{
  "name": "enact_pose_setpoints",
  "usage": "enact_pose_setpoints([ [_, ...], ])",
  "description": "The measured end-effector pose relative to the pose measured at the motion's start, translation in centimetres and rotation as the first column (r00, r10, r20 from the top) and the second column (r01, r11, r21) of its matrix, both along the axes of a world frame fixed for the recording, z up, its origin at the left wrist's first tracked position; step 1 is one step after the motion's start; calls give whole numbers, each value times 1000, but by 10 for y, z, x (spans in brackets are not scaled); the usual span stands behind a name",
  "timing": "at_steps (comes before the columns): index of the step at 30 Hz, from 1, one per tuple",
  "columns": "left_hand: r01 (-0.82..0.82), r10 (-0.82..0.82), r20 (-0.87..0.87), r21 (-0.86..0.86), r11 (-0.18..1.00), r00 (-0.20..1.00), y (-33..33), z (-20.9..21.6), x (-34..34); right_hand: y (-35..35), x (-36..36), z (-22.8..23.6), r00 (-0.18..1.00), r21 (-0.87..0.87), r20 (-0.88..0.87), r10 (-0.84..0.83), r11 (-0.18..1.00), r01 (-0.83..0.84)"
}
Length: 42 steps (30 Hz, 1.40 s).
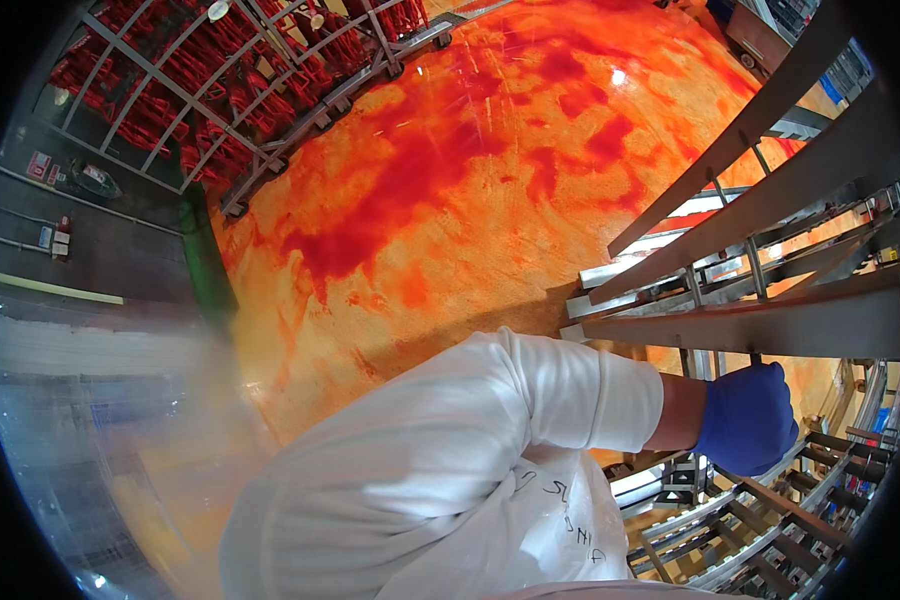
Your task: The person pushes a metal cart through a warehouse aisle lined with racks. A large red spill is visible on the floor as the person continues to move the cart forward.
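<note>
My left arm, in a white sleeve, reaches across to the right. At its end my left hand (746, 420), in a blue glove, is closed around part of a tall metal rack (740, 332). A thin rod of the rack runs down to the top of the fist, and the fingertips are hidden. Broad grey slats of this rack rise toward the upper right. Beneath the hand lies a ladder-like metal frame (785, 510) with several crossbars. My right hand is out of sight.
Red and orange stains cover the shiny floor (450, 200). At the upper left stands a wheeled metal cage (185, 95) full of red slender pieces. A dark wall (120, 230) with small signs and a hazy, see-through surface (120, 430) line the left. Another cart (755, 35) stands far right.
</note>
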<state>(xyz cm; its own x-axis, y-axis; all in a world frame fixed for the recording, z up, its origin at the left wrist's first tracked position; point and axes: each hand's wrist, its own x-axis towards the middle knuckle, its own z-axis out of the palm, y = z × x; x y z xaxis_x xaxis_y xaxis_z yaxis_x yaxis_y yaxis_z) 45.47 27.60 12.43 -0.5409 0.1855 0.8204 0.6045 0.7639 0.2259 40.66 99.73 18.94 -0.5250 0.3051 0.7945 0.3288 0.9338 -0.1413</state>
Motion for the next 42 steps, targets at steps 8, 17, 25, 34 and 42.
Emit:
enact_pose_setpoints([
  [8,-86,89,188,-26,996,978,46,17,-86,74,-95,19,1000,-3,-7,-2,1000,2],
  [17,-274,272,46,35,961,961,2,59,-179,185,-188,39,999,-115,-16,-44,992,42],
  [25,-350,350,54,-11,937,935,29,47,-239,229,-274,24,994,-259,-86,70,962,-90],
  [34,-458,471,51,-158,875,881,154,75,-317,300,-443,31,969,-356,-96,228,901,-247],
  [42,-445,482,73,-284,850,873,271,57,-336,384,-541,-15,985,-323,-51,166,930,-173],
])
